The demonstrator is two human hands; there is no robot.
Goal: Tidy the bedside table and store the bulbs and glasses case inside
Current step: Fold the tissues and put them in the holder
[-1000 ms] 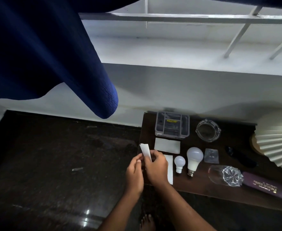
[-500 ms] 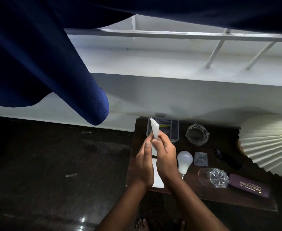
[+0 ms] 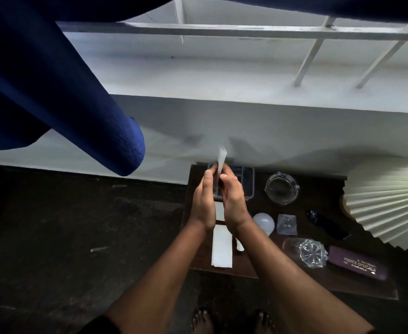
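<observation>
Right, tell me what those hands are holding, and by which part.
A folded white paper slip, pinched at its lower end between the left hand and right hand; its upper end sticks up free.

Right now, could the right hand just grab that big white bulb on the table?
Probably not at once: the right hand and left hand together pinch a folded paper. The bulb lies uncovered beside the right wrist, so once freed, likely yes.

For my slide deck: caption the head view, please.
Both hands raise a folded paper slip over a cluttered bedside table.
</observation>
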